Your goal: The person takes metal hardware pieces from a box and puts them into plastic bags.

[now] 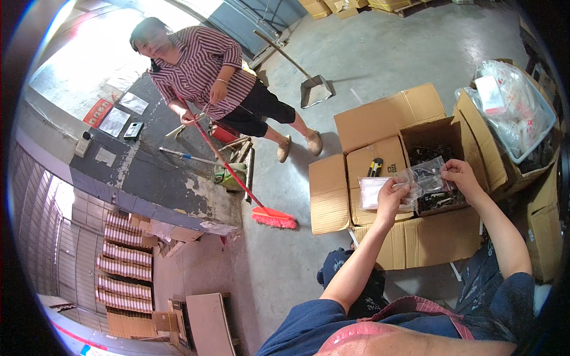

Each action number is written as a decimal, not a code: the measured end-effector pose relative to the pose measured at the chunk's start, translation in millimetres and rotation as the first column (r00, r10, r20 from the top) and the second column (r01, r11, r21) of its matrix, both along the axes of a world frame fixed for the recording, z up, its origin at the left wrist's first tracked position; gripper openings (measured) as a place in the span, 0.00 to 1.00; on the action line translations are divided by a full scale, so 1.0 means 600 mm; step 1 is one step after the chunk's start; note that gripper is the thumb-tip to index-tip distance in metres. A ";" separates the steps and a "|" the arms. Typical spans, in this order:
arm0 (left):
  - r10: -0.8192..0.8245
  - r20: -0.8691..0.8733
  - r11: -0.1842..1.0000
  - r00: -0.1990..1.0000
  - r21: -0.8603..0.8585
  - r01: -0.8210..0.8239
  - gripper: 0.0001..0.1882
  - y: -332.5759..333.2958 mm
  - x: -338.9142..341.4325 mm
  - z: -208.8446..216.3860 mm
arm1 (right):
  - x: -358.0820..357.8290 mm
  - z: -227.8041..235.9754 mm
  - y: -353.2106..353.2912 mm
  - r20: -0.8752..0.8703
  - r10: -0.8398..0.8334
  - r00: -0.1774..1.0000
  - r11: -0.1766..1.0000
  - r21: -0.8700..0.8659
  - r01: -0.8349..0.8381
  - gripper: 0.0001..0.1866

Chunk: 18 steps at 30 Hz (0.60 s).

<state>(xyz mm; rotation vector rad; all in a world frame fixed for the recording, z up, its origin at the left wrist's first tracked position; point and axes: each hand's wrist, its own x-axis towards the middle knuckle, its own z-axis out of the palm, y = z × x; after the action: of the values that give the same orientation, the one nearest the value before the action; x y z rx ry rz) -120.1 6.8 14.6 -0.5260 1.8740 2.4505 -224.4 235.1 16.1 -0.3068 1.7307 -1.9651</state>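
Note:
A clear plastic bag (426,177) is stretched between my two hands above an open cardboard box (451,132). My left hand (390,199) pinches the bag's left end, and my right hand (462,180) pinches its right end with the fingers closed. Below the bag, the box holds many small dark parts (436,153), too small to make out singly. Close to my left hand, a stack of flat white packets (371,193) lies on a closed carton (362,159). Behind it rests a yellow and black utility knife (374,167).
At the right, a blue-rimmed tub (537,145) of clear bags (513,95) sits on a box. A person in a striped shirt (205,62) stands at the left, holding a red broom (273,217). A long-handled dustpan (316,91) stands on the floor beyond.

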 end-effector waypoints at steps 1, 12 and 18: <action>0.000 0.008 1.000 1.000 -0.009 0.000 0.14 0.001 0.000 0.000 | 0.000 0.000 0.001 -0.009 -0.011 1.000 1.000 0.001 0.011 0.03; -0.004 -0.002 1.000 1.000 -0.017 0.004 0.13 0.000 0.001 -0.004 | 0.004 0.011 0.003 0.004 -0.014 1.000 0.998 0.067 0.014 0.04; -0.004 -0.010 0.999 1.000 -0.033 0.003 0.13 0.001 -0.001 -0.010 | 0.000 -0.002 0.006 -0.073 -0.041 0.996 0.996 0.072 0.046 0.05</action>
<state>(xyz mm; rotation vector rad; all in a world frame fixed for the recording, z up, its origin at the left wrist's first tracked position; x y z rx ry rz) -120.8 7.3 8.6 -0.5118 1.9204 2.4288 -224.4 238.5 15.1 -0.3191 1.8652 -1.9371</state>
